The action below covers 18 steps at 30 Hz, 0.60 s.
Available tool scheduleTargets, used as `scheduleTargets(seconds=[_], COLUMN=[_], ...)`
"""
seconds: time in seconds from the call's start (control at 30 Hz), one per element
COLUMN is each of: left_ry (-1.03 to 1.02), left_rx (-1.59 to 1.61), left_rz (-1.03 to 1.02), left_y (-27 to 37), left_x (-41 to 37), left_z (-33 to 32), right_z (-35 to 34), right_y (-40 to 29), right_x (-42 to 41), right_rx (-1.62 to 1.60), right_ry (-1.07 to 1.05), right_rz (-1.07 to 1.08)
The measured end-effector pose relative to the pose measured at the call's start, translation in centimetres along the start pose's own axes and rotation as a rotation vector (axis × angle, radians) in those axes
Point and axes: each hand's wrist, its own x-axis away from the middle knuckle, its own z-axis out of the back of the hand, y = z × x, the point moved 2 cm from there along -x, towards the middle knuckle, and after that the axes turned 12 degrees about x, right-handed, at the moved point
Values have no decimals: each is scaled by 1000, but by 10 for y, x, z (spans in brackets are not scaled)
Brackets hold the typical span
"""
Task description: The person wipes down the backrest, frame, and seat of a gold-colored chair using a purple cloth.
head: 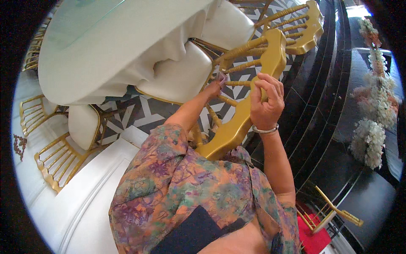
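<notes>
A gold chair with turned spindles stands before me, its wavy top rail (244, 117) running diagonally up to the right. My right hand (268, 100), with a silver bracelet at the wrist, rests at the top rail, fingers curled; whether it grips the rail is unclear. On the far side of the spindles, my left hand (217, 86) holds a pinkish-purple cloth (222, 78) against the chair back's lower part. The white padded seat (184, 74) lies beyond, partly under the white tablecloth.
A round table with a white tablecloth (95, 44) fills the upper left. Another gold chair (309, 28) stands beyond, more (60, 158) at left. Black curved steps (304, 104) and white flowers (369, 143) are at right. A white panelled surface (95, 184) lies lower left.
</notes>
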Motion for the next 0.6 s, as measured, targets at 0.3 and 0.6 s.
scheduleTargets(seconds=[0.3, 0.6], left_ry=[157, -15], left_rx=[985, 388], left_rz=[54, -713], left_y=[95, 221], left_x=[-10, 70], left_z=[-26, -38], right_z=[0, 0], right_y=[-3, -1], right_x=[-2, 3], right_rx=[2, -2], right_ry=[11, 31], right_rz=[6, -32])
